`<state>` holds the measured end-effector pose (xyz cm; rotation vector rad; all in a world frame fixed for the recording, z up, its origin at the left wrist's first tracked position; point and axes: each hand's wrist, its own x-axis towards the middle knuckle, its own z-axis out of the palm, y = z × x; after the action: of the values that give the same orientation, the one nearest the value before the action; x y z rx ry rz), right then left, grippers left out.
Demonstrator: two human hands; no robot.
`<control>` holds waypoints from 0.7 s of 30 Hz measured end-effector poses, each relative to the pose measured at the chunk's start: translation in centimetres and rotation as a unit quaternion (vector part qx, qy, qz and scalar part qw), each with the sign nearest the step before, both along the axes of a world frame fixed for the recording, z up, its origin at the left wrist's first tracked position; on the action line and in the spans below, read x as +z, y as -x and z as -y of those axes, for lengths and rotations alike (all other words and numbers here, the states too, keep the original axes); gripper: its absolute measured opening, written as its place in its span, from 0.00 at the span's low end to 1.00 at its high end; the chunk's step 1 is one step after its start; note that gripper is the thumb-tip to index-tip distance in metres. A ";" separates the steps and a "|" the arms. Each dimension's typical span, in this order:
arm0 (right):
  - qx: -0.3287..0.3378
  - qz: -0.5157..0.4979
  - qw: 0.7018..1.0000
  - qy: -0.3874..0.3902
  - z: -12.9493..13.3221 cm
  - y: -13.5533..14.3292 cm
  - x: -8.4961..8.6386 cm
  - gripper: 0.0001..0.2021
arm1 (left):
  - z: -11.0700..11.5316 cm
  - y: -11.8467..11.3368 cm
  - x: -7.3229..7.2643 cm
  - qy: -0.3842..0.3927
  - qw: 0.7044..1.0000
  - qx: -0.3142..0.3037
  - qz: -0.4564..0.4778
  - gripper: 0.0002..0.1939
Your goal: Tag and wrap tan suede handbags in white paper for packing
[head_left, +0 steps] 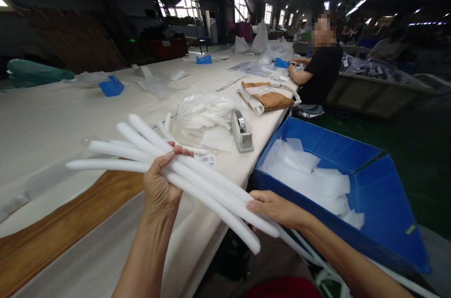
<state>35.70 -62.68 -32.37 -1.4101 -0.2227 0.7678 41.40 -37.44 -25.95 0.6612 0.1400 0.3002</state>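
My left hand (165, 173) is wrapped round a bundle of several white foam rods (207, 183), gripping them near the middle. Their far ends fan out to the left over the table. Toward their near ends, my right hand (271, 206) closes on the same rods, thumb on top and fingers mostly hidden beneath. Under the bundle at the left lies a brown leather-like piece (88, 204) with pale sheeting along it. Just beyond my left hand is a clear plastic bag of white sheets (207, 115).
A tape dispenser (242, 131) stands by the table edge, near a brown bag (269, 96). At the right, a blue bin (380, 194) holds white foam sheets (313, 176). A co-worker (320, 68) sits farther along the table (141, 101). More white strips (324, 270) hang below.
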 end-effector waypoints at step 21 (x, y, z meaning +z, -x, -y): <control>-0.486 -0.062 0.871 0.018 6.5 1.0 -6.9 0.18 | -1.7 0.9 4.4 0.046 0.998 0.046 0.013 0.14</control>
<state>34.70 -69.16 -39.29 -1.2807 0.5850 0.0111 40.49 -35.77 -21.50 0.5612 0.1585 0.3879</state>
